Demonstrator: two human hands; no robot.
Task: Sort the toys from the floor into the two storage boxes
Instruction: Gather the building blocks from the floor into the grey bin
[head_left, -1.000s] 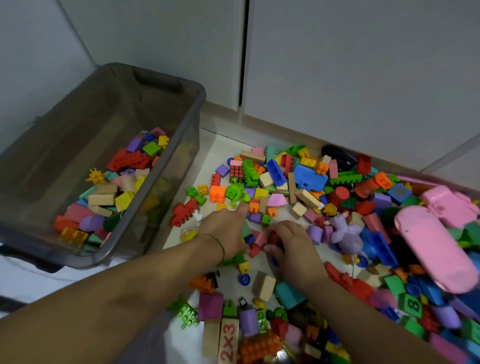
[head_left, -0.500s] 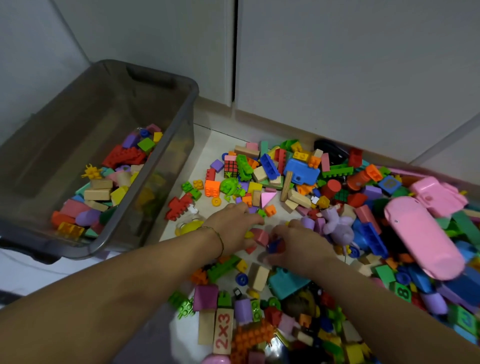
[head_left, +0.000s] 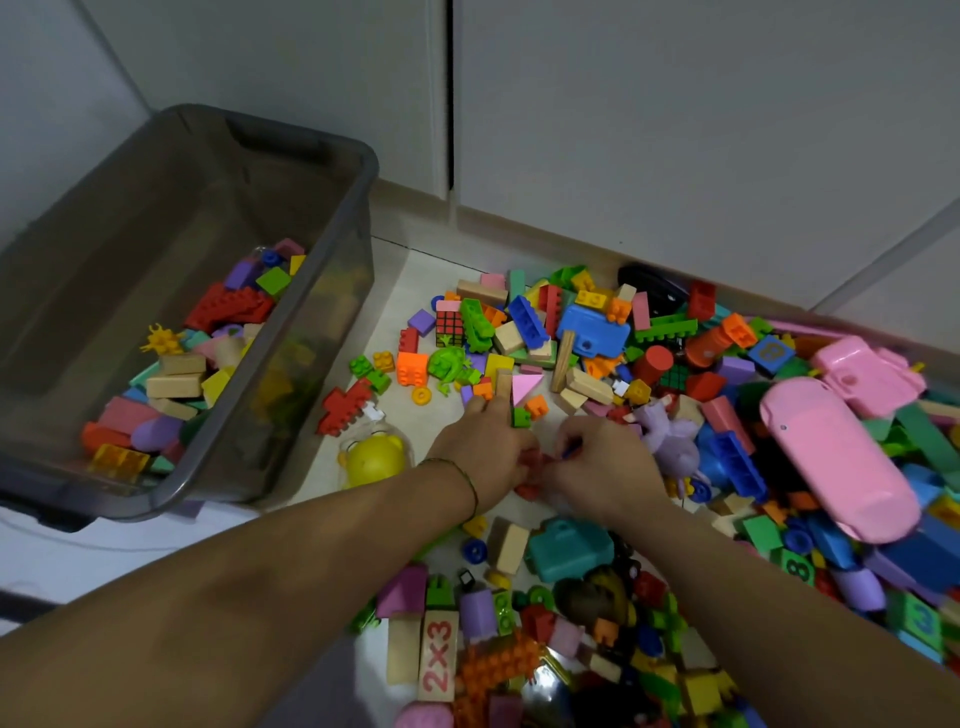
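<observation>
A big heap of mixed toys (head_left: 597, 353), plastic bricks and wooden blocks, covers the floor in the middle and right. A grey see-through storage box (head_left: 358, 218) stands on the left, its bottom partly filled with bricks and blocks (head_left: 197, 358). My left hand (head_left: 483, 447) and my right hand (head_left: 605, 465) are close together over the heap's near edge. The left hand's fingers curl round small red bricks (head_left: 532, 462). My right hand pinches a small blue piece (head_left: 569, 450). What lies under both palms is hidden.
A large pink toy car (head_left: 831, 457) lies on the heap to the right. A yellow round toy (head_left: 374, 460) sits beside the box, and a teal block (head_left: 569, 545) and a wooden "2x3" block (head_left: 439, 654) are nearer me. White cabinet doors (head_left: 675, 130) close off the back.
Both hands have drawn closer together and curled round small pieces between them. The left hand's fingers, stretched over the heap before, have pulled back.
</observation>
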